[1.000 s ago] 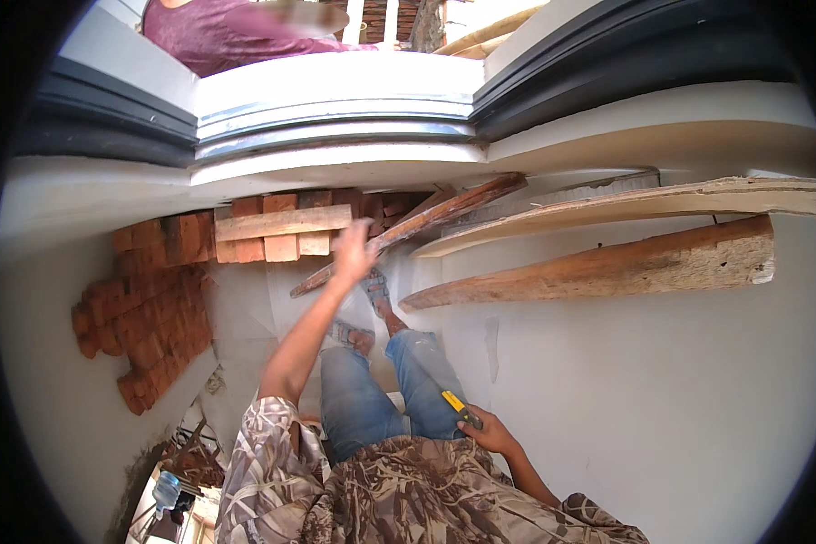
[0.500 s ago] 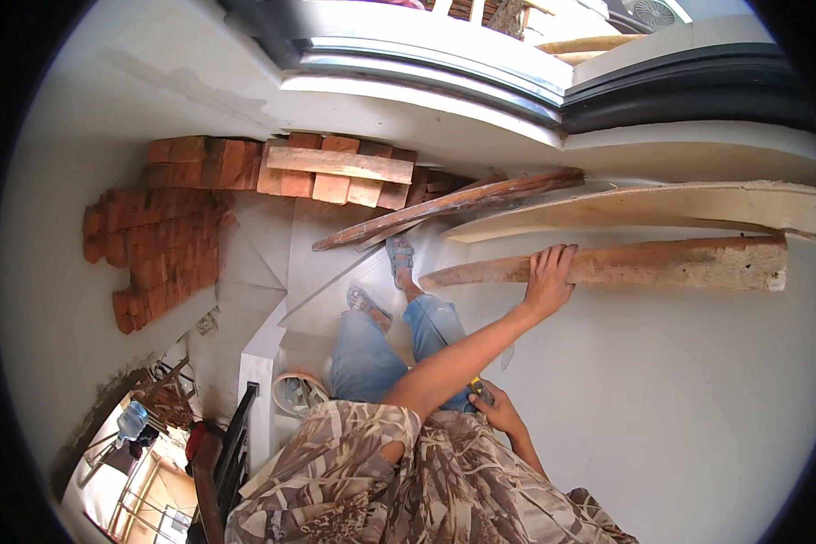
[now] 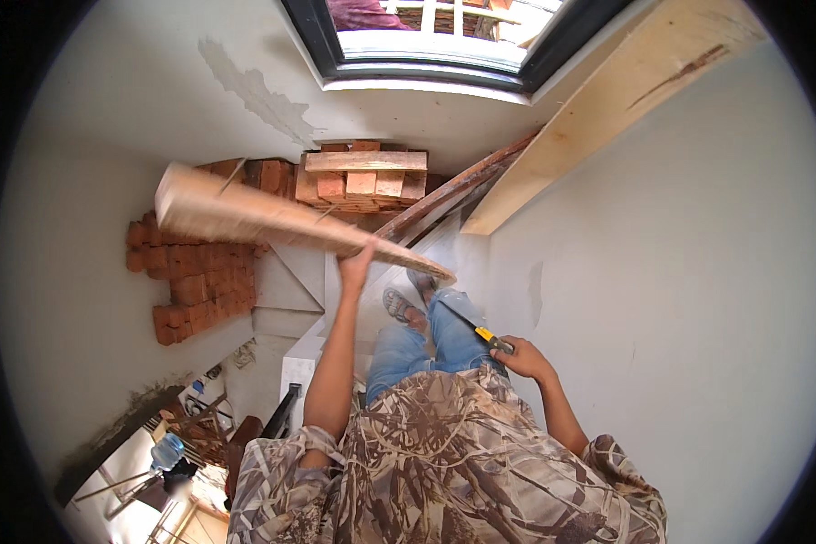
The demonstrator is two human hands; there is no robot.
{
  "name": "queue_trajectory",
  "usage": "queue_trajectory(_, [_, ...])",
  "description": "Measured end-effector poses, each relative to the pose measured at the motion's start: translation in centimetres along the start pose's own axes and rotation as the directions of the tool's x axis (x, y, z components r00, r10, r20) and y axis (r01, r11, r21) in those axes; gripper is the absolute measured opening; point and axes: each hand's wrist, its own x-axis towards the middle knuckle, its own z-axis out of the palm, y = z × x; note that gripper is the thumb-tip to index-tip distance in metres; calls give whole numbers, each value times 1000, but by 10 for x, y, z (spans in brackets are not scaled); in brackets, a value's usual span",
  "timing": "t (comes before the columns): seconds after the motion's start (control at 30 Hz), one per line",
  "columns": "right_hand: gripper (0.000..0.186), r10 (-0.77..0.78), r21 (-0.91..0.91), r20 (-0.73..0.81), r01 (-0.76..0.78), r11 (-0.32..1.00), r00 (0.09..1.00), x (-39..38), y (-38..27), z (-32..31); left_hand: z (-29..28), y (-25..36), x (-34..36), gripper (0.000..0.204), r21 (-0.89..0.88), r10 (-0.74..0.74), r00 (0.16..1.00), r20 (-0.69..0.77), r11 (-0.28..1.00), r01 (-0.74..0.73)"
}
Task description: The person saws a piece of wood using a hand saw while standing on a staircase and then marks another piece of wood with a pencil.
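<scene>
My left hand (image 3: pixel 356 265) is closed around a rough wooden plank (image 3: pixel 254 216), near its narrower end. The plank is held up off the floor and slants from the upper left toward my knees. Its far end is blurred by motion, and two thin spikes like nails stick out of its upper side. At my right thigh, my right hand (image 3: pixel 524 356) grips a hand tool (image 3: pixel 488 335) with a black-and-yellow handle. A thin dark blade or shaft points from it toward the upper left; its exact kind is unclear.
Red bricks (image 3: pixel 204 272) are stacked at the left wall, with another brick stack (image 3: pixel 363 184) under the window (image 3: pixel 431 65). A pale board (image 3: pixel 598 118) and a dark reddish board (image 3: pixel 453 192) lean at the right. A black railing (image 3: pixel 283 412) stands lower left, beside an opening.
My left hand has swung the plank from the right side over to the left and turned it. My right hand has moved up and right, showing more of the tool.
</scene>
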Motion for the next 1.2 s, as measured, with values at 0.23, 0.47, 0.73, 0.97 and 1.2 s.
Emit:
queue_trajectory(0.23, [51, -71, 170, -54, 79, 982, 996, 3, -5, 23, -171, -53, -72, 49, 149, -233, 951, -205, 952, 266])
queue_trajectory(0.47, [42, -45, 272, -185, 95, 958, 982, -1, -1, 11, -182, -54, -97, 64, -230, -319, 873, -368, 941, 247])
queue_trajectory(0.73, [46, -173, 76, -330, 209, 975, 928, 5, 7, -25, -132, -12, -74, 66, -440, -384, 737, -556, 888, 131])
queue_trajectory(0.97, [49, -302, 15, -381, 333, 943, 874, 10, -12, -37, -119, 62, -69, 65, -183, 1, 895, -446, 979, -93])
queue_trajectory(1.2, [52, -508, -99, -278, 502, 859, 815, 42, -39, -32, -157, 271, -58, 69, -153, 349, 722, -597, 834, -530])
